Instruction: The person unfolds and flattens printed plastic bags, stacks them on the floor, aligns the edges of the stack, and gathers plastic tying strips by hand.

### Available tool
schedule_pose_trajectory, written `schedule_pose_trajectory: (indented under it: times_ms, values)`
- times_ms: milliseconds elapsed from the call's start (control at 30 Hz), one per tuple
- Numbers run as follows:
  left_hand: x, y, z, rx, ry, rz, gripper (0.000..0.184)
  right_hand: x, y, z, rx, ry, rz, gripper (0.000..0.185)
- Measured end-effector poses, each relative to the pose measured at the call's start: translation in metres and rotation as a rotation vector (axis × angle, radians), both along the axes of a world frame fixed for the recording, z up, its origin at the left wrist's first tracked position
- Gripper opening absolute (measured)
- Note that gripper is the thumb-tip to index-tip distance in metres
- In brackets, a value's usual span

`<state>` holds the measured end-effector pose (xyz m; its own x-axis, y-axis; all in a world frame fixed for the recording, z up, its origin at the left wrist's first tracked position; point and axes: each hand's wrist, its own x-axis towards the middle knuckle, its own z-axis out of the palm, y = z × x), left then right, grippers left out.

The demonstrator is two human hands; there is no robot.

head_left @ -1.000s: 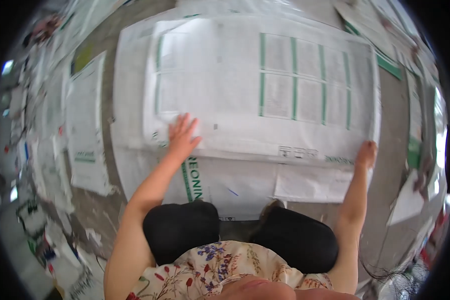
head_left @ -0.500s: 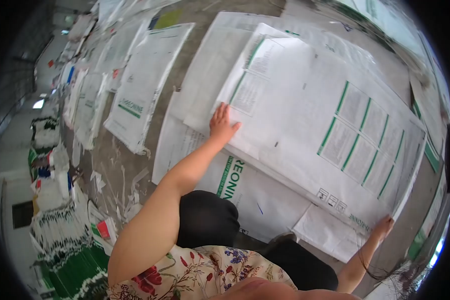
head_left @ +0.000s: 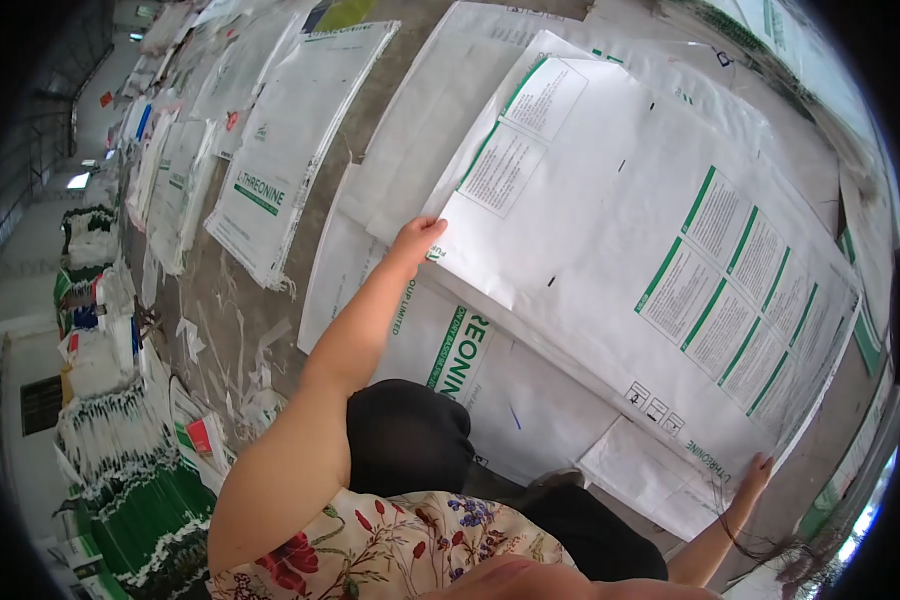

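A large flat white sack (head_left: 570,220) with green-lined text panels lies at the top of a spread of similar sacks. My left hand (head_left: 417,245) is closed on its near left corner, thumb on top and the other fingers mostly hidden beneath. At the near right corner, my right hand (head_left: 756,480) pinches the same sack's edge, with part of the fingers out of sight. Under it, close to my knees, is another white sack (head_left: 530,400) printed with large green lettering.
On the left, a pile of sacks marked L-THREONINE (head_left: 280,150) lies on the grey floor (head_left: 210,320) among torn scraps. Stacked green and white sacks (head_left: 145,510) stand at the lower left. More sacks (head_left: 860,290) lie along the right side.
My left hand has gone from lying spread on the sack to gripping its near left corner. The right hand has shifted slightly down along the right corner.
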<state>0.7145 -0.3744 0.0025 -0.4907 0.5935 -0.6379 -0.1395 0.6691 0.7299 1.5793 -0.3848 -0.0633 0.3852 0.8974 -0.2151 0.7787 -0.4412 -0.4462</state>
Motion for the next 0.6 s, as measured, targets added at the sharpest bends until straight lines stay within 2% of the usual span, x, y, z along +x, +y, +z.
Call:
schedule_pose_trajectory:
  times_ms: [67, 133, 167, 233, 300, 333, 400, 500, 567, 600]
  values:
    - [0.01, -0.009, 0.005, -0.035, -0.083, 0.026, 0.036, -0.001, -0.003, -0.001, -0.02, 0.061, -0.023, 0.032]
    - [0.019, -0.018, 0.001, 0.109, -0.246, 0.156, 0.036, -0.006, -0.006, 0.006, -0.05, 0.12, -0.044, 0.029]
    - [0.021, -0.018, 0.002, 0.095, -0.25, 0.166, 0.036, -0.011, -0.006, 0.014, -0.049, 0.202, -0.061, 0.029]
    - [0.031, -0.017, 0.021, 0.272, -0.464, 0.295, 0.033, -0.029, -0.009, 0.042, -0.075, 0.283, -0.069, 0.03]
    - [0.037, -0.018, 0.039, 0.284, -0.479, 0.349, 0.031, -0.049, -0.019, 0.081, -0.172, 0.572, -0.262, 0.03]
    - [0.043, -0.022, 0.047, 0.321, -0.49, 0.391, 0.029, -0.051, -0.023, 0.095, -0.193, 0.571, -0.248, 0.03]
    - [0.055, -0.028, 0.065, 0.171, -0.452, 0.375, 0.027, -0.063, -0.026, 0.137, -0.261, 0.904, -0.422, 0.033]
    - [0.076, -0.048, 0.092, -0.1, -0.549, 0.323, 0.024, -0.143, -0.013, 0.252, -0.317, 1.026, -0.529, 0.025]
    - [0.099, -0.065, 0.12, -0.345, -0.668, 0.071, 0.029, -0.172, -0.011, 0.306, -0.347, 1.125, -0.647, 0.019]
    - [0.115, -0.068, 0.153, -0.405, -0.7, -0.016, 0.032, -0.19, -0.012, 0.323, -0.37, 1.171, -0.691, 0.016]
